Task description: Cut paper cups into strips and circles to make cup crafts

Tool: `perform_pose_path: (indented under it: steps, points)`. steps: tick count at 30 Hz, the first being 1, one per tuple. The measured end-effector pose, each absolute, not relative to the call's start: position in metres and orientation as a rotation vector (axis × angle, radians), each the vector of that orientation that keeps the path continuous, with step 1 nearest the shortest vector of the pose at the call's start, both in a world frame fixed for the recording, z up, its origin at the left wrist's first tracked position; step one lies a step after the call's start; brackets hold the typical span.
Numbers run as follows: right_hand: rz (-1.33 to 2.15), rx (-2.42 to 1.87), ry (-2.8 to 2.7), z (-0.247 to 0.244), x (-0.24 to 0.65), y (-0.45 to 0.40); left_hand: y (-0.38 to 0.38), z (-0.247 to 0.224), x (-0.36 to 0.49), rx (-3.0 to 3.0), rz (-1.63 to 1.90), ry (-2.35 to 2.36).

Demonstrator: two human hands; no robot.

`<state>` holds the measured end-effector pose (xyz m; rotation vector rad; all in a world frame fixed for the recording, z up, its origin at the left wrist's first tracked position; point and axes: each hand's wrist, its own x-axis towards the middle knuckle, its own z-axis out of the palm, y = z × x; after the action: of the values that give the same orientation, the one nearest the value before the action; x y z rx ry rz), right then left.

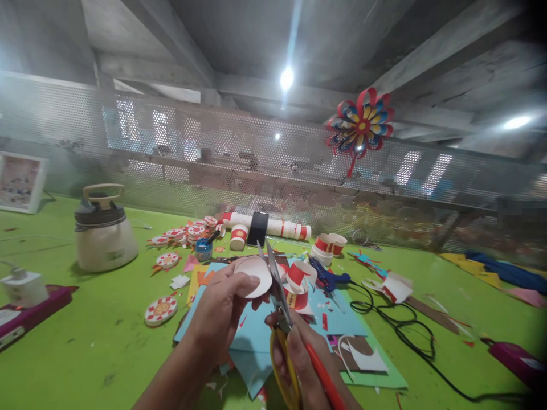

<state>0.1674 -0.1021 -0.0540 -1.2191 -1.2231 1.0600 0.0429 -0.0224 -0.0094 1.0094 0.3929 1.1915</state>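
My left hand (216,304) pinches a round white paper disc (260,278) between thumb and fingers. In my right hand (305,347) are scissors (277,287) with a yellow handle, their blades parted and pointing up at the disc's right edge. Whether the blades touch the paper, I cannot tell. A red stick-like piece (322,373) runs along the right hand; whether it belongs to the scissors is unclear. Under both hands lie blue paper sheets (252,336). Beyond the blades sit cut red-and-white paper cup pieces (299,276).
To the right, a blue glue gun (329,276) trails a black cable (397,319). Decorated discs (161,310) lie at left, near a blue jar (204,249). A phone (258,228) leans on a paper-cup tube (284,228). A kettle-like jug (105,233) stands far left.
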Motion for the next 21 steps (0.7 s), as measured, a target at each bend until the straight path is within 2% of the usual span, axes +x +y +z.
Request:
perform_pose_path:
  steps: [21]
  points:
    - [1.057, -1.231, -1.208, -0.0563, 0.1672, -0.1014, -0.0226, -0.0086, 0.0425, 0.977, 1.211, 0.455]
